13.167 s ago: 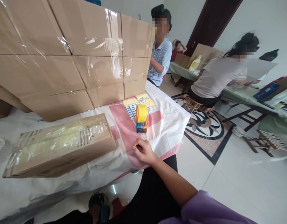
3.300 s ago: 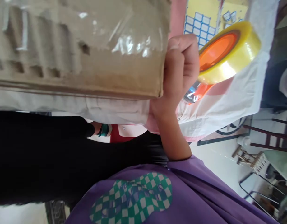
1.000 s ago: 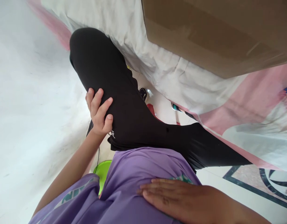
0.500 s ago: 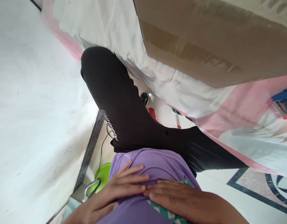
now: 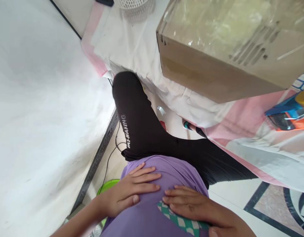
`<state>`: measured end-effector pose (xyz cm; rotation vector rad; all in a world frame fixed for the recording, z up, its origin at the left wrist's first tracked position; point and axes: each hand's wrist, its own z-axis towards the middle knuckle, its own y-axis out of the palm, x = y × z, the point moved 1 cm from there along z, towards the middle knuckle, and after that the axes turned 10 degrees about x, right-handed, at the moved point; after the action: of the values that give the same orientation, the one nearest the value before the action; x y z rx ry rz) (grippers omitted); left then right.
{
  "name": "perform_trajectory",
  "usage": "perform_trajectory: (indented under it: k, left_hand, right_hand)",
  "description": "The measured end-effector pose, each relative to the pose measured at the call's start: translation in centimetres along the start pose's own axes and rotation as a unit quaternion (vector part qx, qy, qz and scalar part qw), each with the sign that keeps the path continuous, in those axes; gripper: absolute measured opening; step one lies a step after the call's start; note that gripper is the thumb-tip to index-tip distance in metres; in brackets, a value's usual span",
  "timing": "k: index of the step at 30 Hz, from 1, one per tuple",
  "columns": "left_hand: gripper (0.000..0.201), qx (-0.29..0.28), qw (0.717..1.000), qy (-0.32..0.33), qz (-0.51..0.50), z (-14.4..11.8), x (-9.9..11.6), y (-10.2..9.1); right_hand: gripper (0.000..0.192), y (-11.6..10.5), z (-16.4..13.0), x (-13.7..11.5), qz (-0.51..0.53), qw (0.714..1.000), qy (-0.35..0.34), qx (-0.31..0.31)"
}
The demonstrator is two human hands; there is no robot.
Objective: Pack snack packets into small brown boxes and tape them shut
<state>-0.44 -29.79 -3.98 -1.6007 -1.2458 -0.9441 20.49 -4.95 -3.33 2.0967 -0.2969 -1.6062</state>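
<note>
Both hands laid flat on purple shirt (image 5: 152, 217), low in view.

Left hand (image 5: 128, 192) and right hand (image 5: 191, 207) are spread open, nothing gripped (fingertips nearly meeting). Taped cardboard box (image 5: 216, 56) is noted at 1 o'clock, tape dispenser (image 5: 289, 113) at 3 o'clock.

— Where can your hands pass? Your left hand (image 5: 128, 194) and right hand (image 5: 191, 205) lie flat on your purple shirt (image 5: 152, 223), fingertips nearly meeting, with open air above them up to the counter's (image 5: 147, 49) edge.

— And what blocks you? The cardboard box (image 5: 216, 56) fills the counter's near edge, and your black-clad leg (image 5: 142, 125) runs under the hanging cloth. To the right, the tape dispenser (image 5: 287, 113) sits just beside the box. To the left, a white wall (image 5: 43, 98) closes that side.
</note>
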Motion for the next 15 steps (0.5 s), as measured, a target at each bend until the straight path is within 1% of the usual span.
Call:
perform_trajectory:
  k: [2,4,7,9,11,13,15]
  left_hand:
    - [0.053,0.036,0.999,-0.004,0.015,-0.6,-0.9,0.3]
    - [0.054,0.071,0.997,-0.005,0.028,-1.1,-2.2,0.6]
    - [0.056,0.12,0.991,-0.038,0.035,-1.6,-5.2,0.8]
    - [0.056,0.15,0.986,-0.065,0.028,-1.8,-7.6,0.9]
    - [0.056,0.178,0.98,-0.087,0.01,-1.8,-10.0,1.0]
    - [0.057,0.218,0.969,-0.116,-0.012,-1.4,-12.2,0.9]
    - [0.057,0.249,0.959,-0.131,-0.025,-0.3,-14.1,0.8]
  right_hand:
    - [0.059,0.2,0.0,-0.3,-0.013,1.0,-0.015,0.002]
    - [0.052,0.4,0.1,-0.6,-0.036,0.998,-0.032,0.031]
    - [0.049,0.6,0.4,-0.5,-0.102,0.989,-0.042,0.093]
    - [0.049,0.4,0.4,0.0,-0.162,0.978,-0.016,0.133]
    - [0.051,-0.2,0.1,1.1,-0.223,0.957,0.029,0.183]
    - [0.053,-1.0,-1.0,2.8,-0.276,0.926,0.067,0.249]
    - [0.056,-1.7,-2.6,5.0,-0.316,0.893,0.078,0.312]
